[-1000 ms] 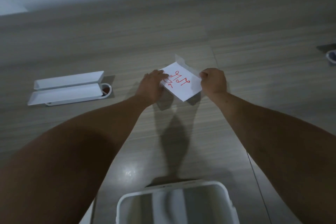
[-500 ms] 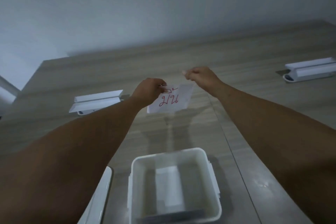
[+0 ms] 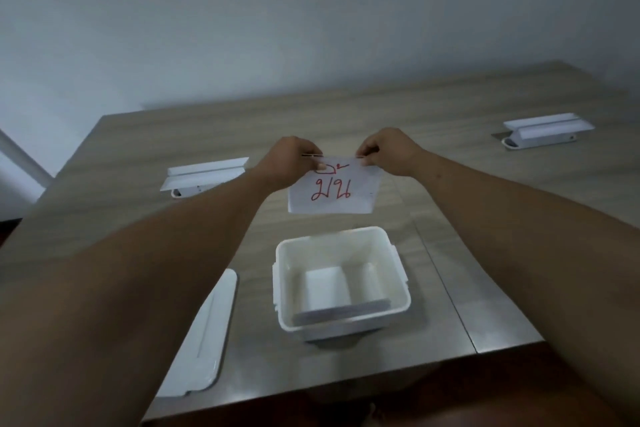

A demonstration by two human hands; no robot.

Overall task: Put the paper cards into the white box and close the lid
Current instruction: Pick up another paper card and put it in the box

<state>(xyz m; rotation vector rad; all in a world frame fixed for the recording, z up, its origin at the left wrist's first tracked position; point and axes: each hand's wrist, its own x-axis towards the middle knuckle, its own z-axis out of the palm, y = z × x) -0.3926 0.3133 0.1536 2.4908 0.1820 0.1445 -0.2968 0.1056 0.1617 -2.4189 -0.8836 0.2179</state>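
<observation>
1. Both arms were stretched out over the wooden table (image 3: pixel 450 107), and I had the paper card (image 3: pixel 332 189) up in the air between the two hands.
2. My left hand (image 3: pixel 289 158) was pinched tight on the card's top left corner, fingers curled in, thumb pressing the front face.
3. My right hand (image 3: pixel 388 149) gripped the top right corner the same way, closed on the paper.
4. The card hung down from those two corners, facing me, with red handwriting across it; I could not read what it said.
5. It hovered clear of the table, just beyond the far rim of the white box (image 3: pixel 398 274), not yet over the opening.
6. The box sat open near the table's front edge, and I could see pale flat pieces lying inside against the near wall, likely cards, though the blur kept me from telling.
7. The lid (image 3: pixel 204 340) lay flat on the table just left of the box, apart from it.
8. Two white holders stood farther back: one on the left (image 3: pixel 204 175) behind my left forearm, one far off to the right (image 3: pixel 547 130).
</observation>
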